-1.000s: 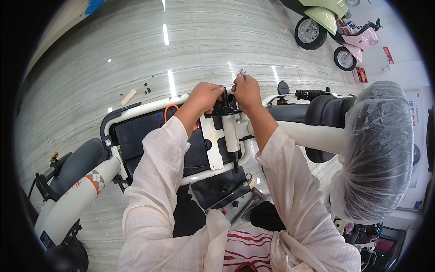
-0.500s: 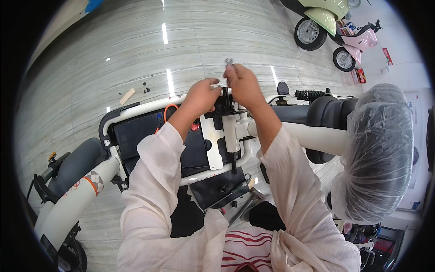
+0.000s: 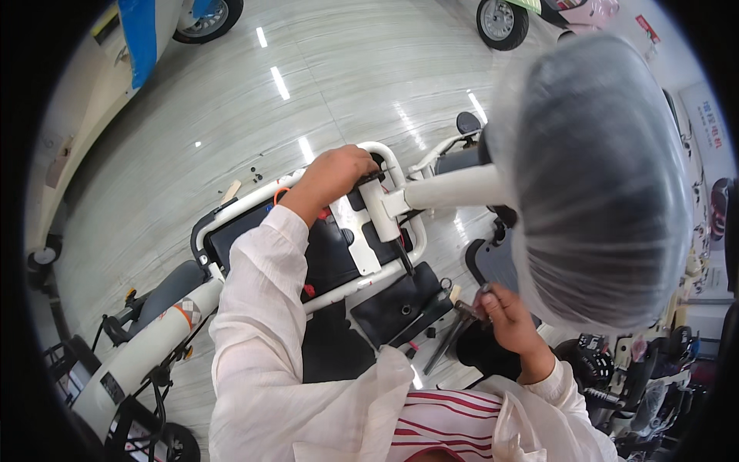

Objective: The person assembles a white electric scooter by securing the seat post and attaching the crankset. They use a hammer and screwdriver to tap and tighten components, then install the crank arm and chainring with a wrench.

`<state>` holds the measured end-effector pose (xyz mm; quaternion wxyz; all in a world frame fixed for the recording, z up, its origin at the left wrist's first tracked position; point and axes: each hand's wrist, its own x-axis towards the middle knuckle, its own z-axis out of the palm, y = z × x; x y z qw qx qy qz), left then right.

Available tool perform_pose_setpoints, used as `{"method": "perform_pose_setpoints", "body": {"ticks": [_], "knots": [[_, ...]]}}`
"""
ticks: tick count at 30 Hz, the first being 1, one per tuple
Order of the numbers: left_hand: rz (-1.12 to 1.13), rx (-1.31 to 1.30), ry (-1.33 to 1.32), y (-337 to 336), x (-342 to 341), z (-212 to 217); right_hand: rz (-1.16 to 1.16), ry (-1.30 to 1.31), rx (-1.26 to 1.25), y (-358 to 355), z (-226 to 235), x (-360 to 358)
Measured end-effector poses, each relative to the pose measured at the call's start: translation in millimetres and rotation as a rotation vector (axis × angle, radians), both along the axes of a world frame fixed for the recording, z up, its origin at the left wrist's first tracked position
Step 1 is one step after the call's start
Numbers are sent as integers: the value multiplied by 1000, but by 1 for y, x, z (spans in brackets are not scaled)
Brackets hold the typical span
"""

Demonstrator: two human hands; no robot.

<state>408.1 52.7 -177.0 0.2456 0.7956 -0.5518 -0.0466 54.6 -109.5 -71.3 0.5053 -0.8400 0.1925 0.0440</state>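
Note:
My left hand (image 3: 339, 179) is closed around the upper end of a white frame tube (image 3: 379, 214), at a dark fitting where a black rod stood up a moment ago. Its fingers hide most of that end. A black rod (image 3: 404, 258) sticks out of the tube's lower end. Low on the right, my right hand (image 3: 514, 319) is closed with its fingertips at the head of a hammer (image 3: 449, 339). A bit of metal shows at the fingers, too small to name. Beside the hammer lies a black pouch (image 3: 400, 300) with tools on it.
The white scooter frame (image 3: 265, 189) lies on its side over the tiled floor. A plastic-wrapped seat (image 3: 600, 177) looms close on the right. Small dark parts (image 3: 256, 175) lie on the floor beyond. Other scooters stand at the back and right.
My right hand has left the top of the tube and come down to the right, beside the hammer. My left hand has closed over the tube's upper end. The view has shifted.

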Motion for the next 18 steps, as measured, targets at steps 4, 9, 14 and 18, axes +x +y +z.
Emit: {"method": "perform_pose_setpoints", "body": {"ticks": [4, 9, 14, 18], "knots": [[84, 144, 59, -9, -23, 49, -133, -154, -253, -17, -39, -40], [-49, 179, -24, -12, 8, 18, -140, -134, -108, -6, 9, -18], [-30, 210, -12, -22, 1, 21, -228, -90, -77, -11, 23, -24], [58, 118, 83, -13, -4, 30, -236, -178, -33, -6, 7, -16]]}}
